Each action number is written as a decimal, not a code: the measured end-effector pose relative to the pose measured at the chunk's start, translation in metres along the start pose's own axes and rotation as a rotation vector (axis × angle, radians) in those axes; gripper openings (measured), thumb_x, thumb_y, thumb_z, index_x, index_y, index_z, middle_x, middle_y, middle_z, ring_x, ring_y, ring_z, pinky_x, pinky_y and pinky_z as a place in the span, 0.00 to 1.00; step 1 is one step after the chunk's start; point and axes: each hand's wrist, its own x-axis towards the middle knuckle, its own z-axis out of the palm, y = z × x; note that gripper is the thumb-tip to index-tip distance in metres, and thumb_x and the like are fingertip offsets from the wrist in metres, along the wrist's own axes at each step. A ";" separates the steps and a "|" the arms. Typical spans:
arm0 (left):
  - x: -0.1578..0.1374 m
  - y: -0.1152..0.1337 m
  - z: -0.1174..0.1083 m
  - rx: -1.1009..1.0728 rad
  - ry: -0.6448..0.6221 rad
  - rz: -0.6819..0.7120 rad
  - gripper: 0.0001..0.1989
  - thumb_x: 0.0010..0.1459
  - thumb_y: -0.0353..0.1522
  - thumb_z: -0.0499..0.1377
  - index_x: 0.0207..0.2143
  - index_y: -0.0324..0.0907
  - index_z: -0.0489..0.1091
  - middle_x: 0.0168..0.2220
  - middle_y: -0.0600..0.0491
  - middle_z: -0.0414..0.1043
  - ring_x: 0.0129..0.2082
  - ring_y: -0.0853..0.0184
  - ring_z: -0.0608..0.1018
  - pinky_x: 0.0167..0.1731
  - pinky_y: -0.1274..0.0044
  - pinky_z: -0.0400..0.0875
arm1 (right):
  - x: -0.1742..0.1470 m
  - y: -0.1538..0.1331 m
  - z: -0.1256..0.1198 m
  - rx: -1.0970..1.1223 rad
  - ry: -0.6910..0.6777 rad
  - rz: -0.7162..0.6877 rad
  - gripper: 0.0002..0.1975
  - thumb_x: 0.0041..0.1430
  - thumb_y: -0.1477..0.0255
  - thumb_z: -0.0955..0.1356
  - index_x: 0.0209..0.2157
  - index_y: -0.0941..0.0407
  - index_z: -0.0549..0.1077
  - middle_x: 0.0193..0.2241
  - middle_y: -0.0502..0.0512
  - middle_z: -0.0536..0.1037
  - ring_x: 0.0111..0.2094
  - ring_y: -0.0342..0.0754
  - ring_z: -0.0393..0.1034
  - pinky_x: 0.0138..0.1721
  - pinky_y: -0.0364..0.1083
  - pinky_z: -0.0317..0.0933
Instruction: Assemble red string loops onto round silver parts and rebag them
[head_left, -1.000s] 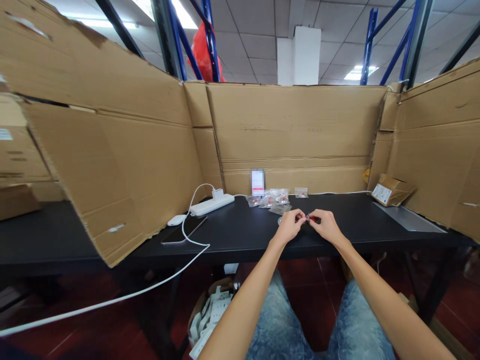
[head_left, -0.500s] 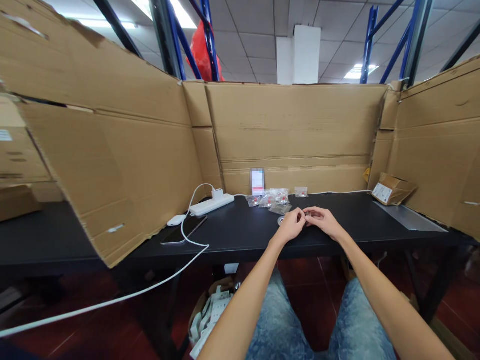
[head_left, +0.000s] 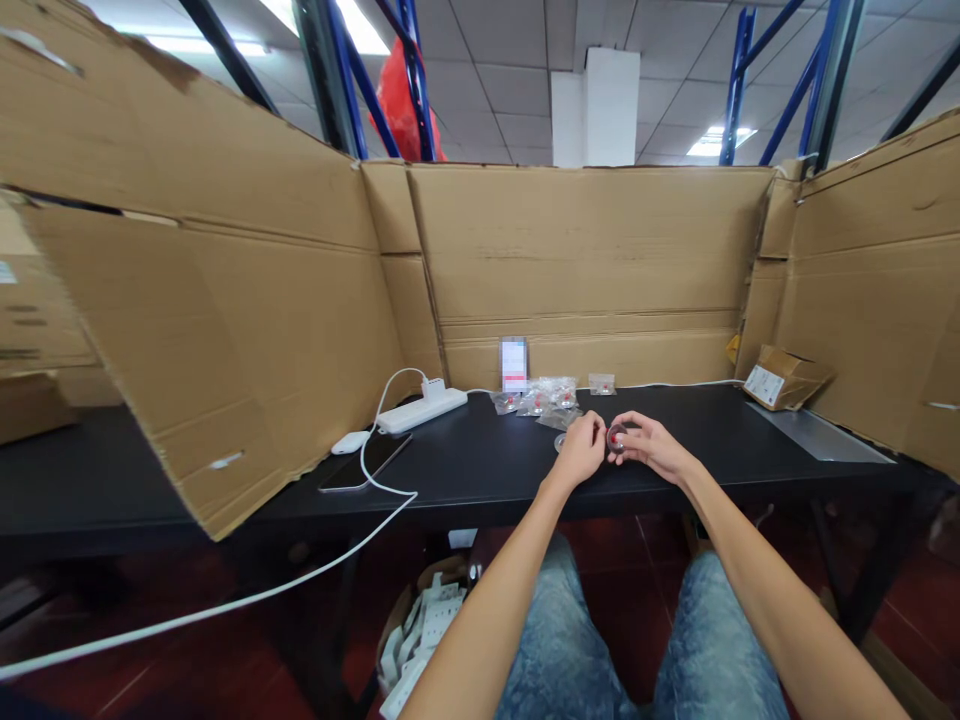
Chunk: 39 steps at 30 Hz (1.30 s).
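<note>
A small round clear disc with a red centre is held in the fingers of my right hand, its face turned toward me. Close by on the left, my left hand has its fingers pinched together; what they hold, if anything, is too small to make out. A second small round piece lies on the table, partly hidden behind my left hand. Just beyond the hands are several clear plastic bags with red bits inside, and one separate bag sits to their right.
Cardboard walls enclose the black table. A lit phone stands upright behind the bags. On the left are a white power strip, a dark phone and a loose white cable. A brown package sits at the right.
My right hand has turned and drawn slightly away from my left, so the disc with the red centre now shows. The left hand has barely moved.
</note>
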 end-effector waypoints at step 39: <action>-0.008 -0.056 -0.049 -0.224 -0.013 -0.295 0.11 0.53 0.38 0.58 0.30 0.39 0.71 0.26 0.53 0.76 0.22 0.68 0.75 0.28 0.78 0.66 | 0.008 0.010 -0.004 0.021 0.471 0.045 0.15 0.51 0.64 0.73 0.33 0.63 0.77 0.27 0.62 0.80 0.28 0.52 0.78 0.31 0.46 0.73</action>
